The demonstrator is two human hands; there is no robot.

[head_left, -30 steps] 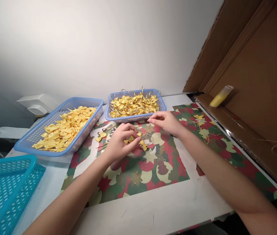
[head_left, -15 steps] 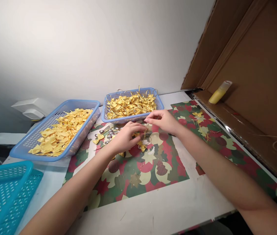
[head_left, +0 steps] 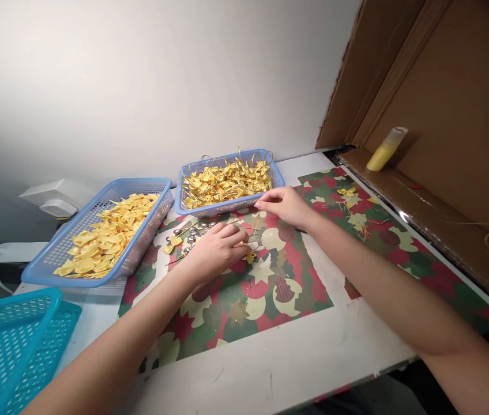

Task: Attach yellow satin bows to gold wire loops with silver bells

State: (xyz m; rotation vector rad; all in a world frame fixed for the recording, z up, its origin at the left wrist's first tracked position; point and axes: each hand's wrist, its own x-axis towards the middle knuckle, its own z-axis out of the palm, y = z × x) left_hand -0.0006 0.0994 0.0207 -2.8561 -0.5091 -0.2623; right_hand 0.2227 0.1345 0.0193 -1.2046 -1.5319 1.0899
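My left hand (head_left: 221, 251) is low over the patterned paper, its fingers bent together at a small yellow bow (head_left: 251, 257), which is partly covered by them. Thin gold cord (head_left: 255, 227) curves out beside that bow. My right hand (head_left: 286, 207) is at the front right corner of a blue basket (head_left: 227, 206), thumb and forefinger pinched; whatever is between them is too small to make out. Left of my left hand, several small silver bells (head_left: 192, 233) and another yellow bow (head_left: 172, 244) lie loose.
Yellow bows with gold cords fill the back basket. A second blue basket (head_left: 134, 249) at left holds plain yellow bows (head_left: 110, 236). A teal basket (head_left: 49, 334) stands front left. Bow scraps (head_left: 350, 199) lie at right, near a yellow tube (head_left: 385, 154) by the cardboard wall (head_left: 452, 127).
My left hand has lowered and its fingers have closed in over the bow. My right hand stays pinched by the basket corner. The view has shifted slightly.
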